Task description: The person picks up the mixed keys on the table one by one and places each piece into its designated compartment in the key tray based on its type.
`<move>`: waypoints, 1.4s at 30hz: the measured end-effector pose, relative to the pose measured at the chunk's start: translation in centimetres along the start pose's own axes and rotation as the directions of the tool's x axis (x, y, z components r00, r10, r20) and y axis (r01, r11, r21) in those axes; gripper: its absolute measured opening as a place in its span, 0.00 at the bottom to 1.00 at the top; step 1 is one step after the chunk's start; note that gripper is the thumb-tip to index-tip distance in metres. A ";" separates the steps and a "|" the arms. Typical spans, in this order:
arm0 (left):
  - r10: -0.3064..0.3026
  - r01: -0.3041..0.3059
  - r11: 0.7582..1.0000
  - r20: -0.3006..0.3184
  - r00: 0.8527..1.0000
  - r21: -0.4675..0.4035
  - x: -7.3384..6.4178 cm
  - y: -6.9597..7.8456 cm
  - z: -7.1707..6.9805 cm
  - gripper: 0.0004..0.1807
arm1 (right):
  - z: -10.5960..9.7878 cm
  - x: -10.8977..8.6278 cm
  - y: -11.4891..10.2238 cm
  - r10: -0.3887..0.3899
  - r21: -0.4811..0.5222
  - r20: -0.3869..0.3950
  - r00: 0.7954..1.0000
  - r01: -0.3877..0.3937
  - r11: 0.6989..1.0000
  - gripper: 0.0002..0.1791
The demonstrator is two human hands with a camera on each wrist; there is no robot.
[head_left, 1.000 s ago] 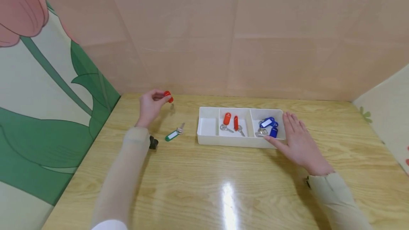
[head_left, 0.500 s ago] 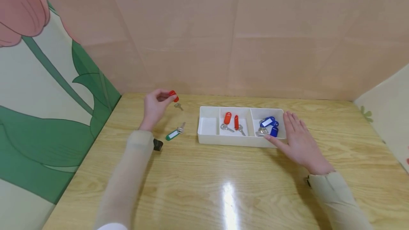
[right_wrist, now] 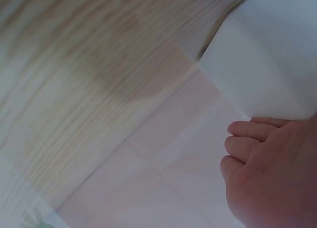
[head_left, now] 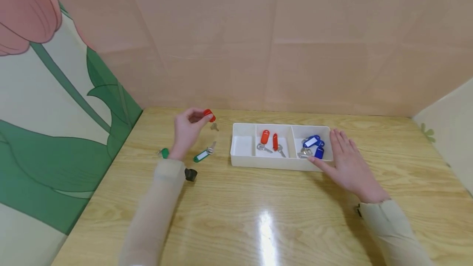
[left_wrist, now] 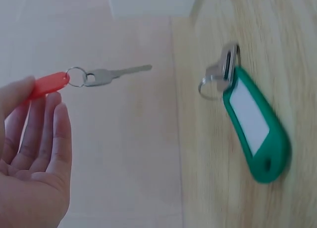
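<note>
My left hand (head_left: 187,129) pinches a red key tag (left_wrist: 49,85) between thumb and fingers. A silver key (left_wrist: 106,77) dangles from its ring above the table. Just below that hand lies a green key tag (left_wrist: 257,131) with a white label and its own key. My right hand (head_left: 349,167) rests against the right end of a white three-compartment tray (head_left: 273,162), fingers straight along the end wall and thumb at the front rim. Red key tags (head_left: 265,136) with keys lie in the middle compartment. Several blue key tags (head_left: 312,141) fill the right one; the left compartment is bare.
Another green key tag (head_left: 164,153) lies behind the left wrist, partly hidden by the sleeve. A black wrist-camera piece (head_left: 190,174) juts from the left cuff. The wooden table (head_left: 229,208) meets a pink backdrop (head_left: 236,52) along its far edge.
My left hand has moved right toward the tray with the red key tag, and its key shows more plainly. The second green tag has come into sight. My right hand stays put.
</note>
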State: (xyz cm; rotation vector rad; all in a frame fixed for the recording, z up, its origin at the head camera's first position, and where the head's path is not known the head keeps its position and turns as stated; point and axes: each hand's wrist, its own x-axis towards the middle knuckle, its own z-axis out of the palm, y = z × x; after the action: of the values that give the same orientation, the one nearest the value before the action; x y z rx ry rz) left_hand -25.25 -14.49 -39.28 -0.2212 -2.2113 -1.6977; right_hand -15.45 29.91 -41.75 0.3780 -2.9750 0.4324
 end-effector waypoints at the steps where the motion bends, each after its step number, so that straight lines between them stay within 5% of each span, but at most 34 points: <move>1: -0.007 0.007 1.000 -0.003 1.000 -0.001 -0.1 0.0 0.1 0.12 | 0.0 0.0 0.0 0.002 0.000 0.002 1.000 -0.002 1.000 0.59; 21: -0.025 0.022 0.992 -0.017 1.000 -0.124 -1.8 2.1 1.7 0.12 | 0.2 0.0 0.2 0.009 -0.006 0.003 1.000 -0.009 1.000 0.59; 30: 0.030 -0.035 0.988 -0.036 0.999 -0.149 -3.3 6.3 1.9 0.10 | 0.3 0.1 0.3 0.009 0.003 0.002 1.000 -0.009 1.000 0.59; 37: 0.056 -0.065 0.980 -0.050 0.997 -0.186 -2.7 4.3 2.7 0.13 | 0.3 0.1 0.4 0.007 0.006 -0.001 1.000 -0.007 1.000 0.59; 42: 0.103 -0.109 0.967 -0.036 0.994 -0.230 -2.8 4.4 3.0 0.13 | 0.3 0.1 0.4 0.001 0.000 -0.007 1.000 -0.001 1.000 0.59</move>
State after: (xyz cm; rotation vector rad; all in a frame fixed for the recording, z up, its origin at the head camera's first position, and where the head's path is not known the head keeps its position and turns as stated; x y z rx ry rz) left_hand -21.71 -10.15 -37.01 -0.3675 -1.9451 -1.8858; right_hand -15.66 30.17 -42.11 0.3748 -2.9681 0.4326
